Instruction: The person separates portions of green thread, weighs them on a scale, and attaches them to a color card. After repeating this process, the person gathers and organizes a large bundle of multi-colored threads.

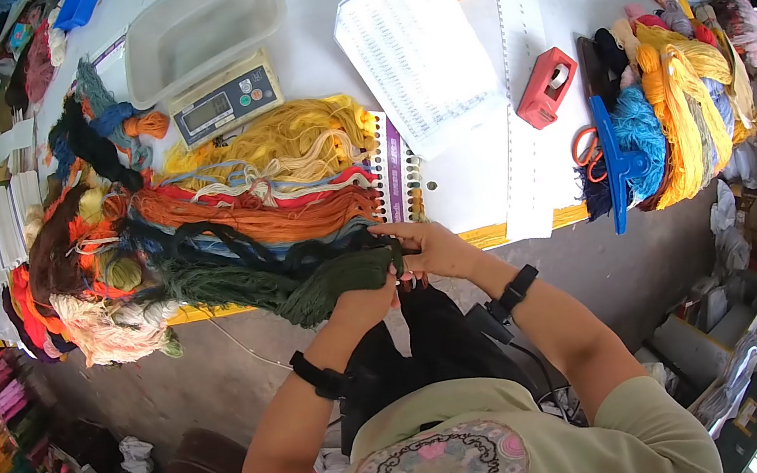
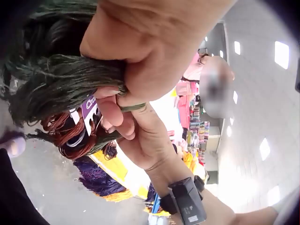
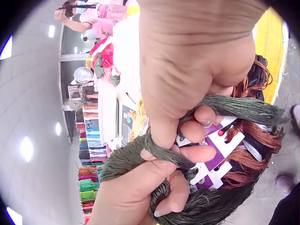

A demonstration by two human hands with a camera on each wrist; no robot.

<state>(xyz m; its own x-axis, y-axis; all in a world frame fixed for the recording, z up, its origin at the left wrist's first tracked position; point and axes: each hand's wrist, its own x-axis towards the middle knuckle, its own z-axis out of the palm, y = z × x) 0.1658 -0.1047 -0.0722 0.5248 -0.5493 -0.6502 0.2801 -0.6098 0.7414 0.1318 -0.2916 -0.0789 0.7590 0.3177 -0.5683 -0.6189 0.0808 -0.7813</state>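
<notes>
At the table's front edge, my left hand (image 1: 365, 305) grips a thick skein of dark green thread (image 1: 308, 292), whose loose strands trail left. My right hand (image 1: 437, 249) is close beside it, fingers curled round the skein's narrow end. In the right wrist view, a green strand wraps over the right hand (image 3: 187, 70) at the thumb, and the left hand (image 3: 131, 187) meets it from below. Purple-and-white punched cards (image 3: 213, 161) strung with brown thread (image 3: 248, 154) show just behind the fingers. The left wrist view has the green skein (image 2: 61, 84) bunched under the left hand (image 2: 145, 47).
Skeins of orange thread (image 1: 256, 211) and yellow thread (image 1: 284, 142) lie across the table beside a punched card (image 1: 395, 169). Behind them are a digital scale (image 1: 225, 98) and a plastic tub (image 1: 202, 27). A paper list (image 1: 419, 52), red tape dispenser (image 1: 546, 89) and scissors (image 1: 587, 154) are rightward.
</notes>
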